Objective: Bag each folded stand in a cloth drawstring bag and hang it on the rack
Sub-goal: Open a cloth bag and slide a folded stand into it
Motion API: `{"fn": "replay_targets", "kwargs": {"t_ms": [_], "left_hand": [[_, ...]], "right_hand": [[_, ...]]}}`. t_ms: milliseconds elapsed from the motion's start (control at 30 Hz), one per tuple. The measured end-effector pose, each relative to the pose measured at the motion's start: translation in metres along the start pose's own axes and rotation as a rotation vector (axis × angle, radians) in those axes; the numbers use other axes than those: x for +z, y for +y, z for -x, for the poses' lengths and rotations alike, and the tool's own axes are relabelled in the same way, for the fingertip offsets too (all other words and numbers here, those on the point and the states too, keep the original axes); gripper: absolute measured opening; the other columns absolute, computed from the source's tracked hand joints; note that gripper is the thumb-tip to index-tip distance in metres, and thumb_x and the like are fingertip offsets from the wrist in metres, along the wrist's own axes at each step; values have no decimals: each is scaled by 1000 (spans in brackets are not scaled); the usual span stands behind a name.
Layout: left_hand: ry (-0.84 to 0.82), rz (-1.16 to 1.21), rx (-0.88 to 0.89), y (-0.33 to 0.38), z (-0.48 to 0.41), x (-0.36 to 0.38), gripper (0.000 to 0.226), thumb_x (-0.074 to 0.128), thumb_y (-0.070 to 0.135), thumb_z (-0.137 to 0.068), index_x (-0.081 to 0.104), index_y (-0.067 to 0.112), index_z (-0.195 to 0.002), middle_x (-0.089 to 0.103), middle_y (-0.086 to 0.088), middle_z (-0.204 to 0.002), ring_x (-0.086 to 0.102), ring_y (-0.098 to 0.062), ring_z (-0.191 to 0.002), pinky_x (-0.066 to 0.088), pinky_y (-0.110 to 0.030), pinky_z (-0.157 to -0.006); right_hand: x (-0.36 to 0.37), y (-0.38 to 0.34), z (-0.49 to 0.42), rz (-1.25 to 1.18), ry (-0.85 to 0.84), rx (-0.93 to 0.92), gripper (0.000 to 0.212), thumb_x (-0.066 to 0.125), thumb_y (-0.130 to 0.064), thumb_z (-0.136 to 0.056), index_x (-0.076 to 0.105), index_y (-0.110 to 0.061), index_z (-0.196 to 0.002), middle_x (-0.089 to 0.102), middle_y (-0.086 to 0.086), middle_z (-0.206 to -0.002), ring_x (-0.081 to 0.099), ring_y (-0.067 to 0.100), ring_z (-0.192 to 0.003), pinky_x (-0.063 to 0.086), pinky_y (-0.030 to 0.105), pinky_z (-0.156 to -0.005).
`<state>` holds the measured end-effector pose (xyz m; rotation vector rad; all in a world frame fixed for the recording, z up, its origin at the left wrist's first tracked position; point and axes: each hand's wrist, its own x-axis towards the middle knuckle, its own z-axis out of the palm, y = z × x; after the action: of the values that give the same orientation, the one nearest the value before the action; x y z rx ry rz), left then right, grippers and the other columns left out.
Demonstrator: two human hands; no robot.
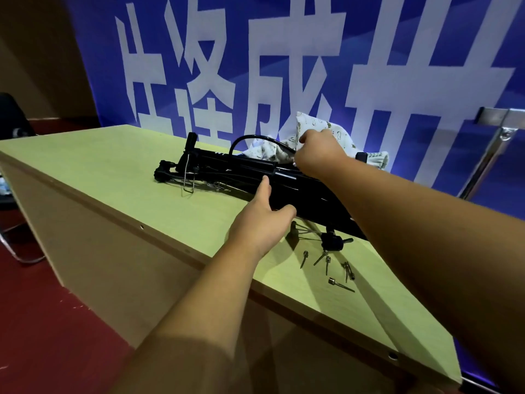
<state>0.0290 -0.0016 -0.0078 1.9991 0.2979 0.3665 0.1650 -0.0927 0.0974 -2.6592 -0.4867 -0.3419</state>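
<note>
Black folded stands (227, 172) lie in a pile across the pale green tabletop (119, 172). My left hand (262, 220) grips the near side of the pile, thumb on top and fingers under the tubes. Behind the pile lies a white patterned cloth drawstring bag (321, 132). My right hand (318, 155) reaches over the stands and pinches the bag's cloth. A chrome rack (494, 137) stands at the right edge, only partly in view.
Several small metal pins (335, 268) lie loose on the table near its front right. A black knob part (332, 241) sits beside them. A blue banner (284, 52) with large white characters hangs behind the table. A dark chair (11, 118) stands at the left.
</note>
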Motion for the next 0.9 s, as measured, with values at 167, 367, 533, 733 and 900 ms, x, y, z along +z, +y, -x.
{"fn": "replay_targets", "kwargs": {"t_ms": [167, 367, 533, 733, 900], "left_hand": [[-16, 131, -12, -7, -9, 1, 91, 58, 60, -77, 13, 64, -156, 31, 41, -160, 50, -4, -140, 47, -51, -113], [-40, 310, 10, -12, -15, -5, 79, 59, 36, -96, 21, 55, -162, 35, 36, -160, 65, 12, -104, 66, -35, -80], [-54, 299, 26, -11, -17, -5, 81, 58, 32, -96, 19, 56, -162, 33, 35, -163, 68, 12, -96, 64, -28, -73], [-34, 107, -13, -5, -5, -8, 80, 57, 35, -95, 16, 67, -156, 57, 53, -109, 76, -22, -86, 65, -52, -83], [-7, -6, -18, 6, 5, -9, 79, 56, 36, -98, 14, 65, -158, 60, 29, -120, 77, -31, -89, 63, -48, -80]], "right_hand": [[6, -11, -27, 41, -105, 36, 66, 57, -19, -101, 39, -31, -163, 24, 14, -166, 46, 33, -142, 48, 43, -111], [11, -23, -46, 448, -236, -85, 48, 44, -25, -110, 49, -11, -155, 45, 7, -162, 44, 31, -148, 42, 47, -120], [15, -17, -43, 425, -201, -70, 29, 51, -16, -108, 66, -1, -127, 63, 20, -128, 59, 40, -129, 48, 44, -101], [-20, -12, -35, 26, 114, -26, 59, 61, -11, -100, 44, -5, -156, 38, 13, -161, 41, 32, -147, 37, 44, -121], [-74, -6, 2, -94, 235, -164, 73, 60, 1, -94, 38, -13, -161, 37, 3, -163, 43, 32, -146, 42, 51, -120]]}}
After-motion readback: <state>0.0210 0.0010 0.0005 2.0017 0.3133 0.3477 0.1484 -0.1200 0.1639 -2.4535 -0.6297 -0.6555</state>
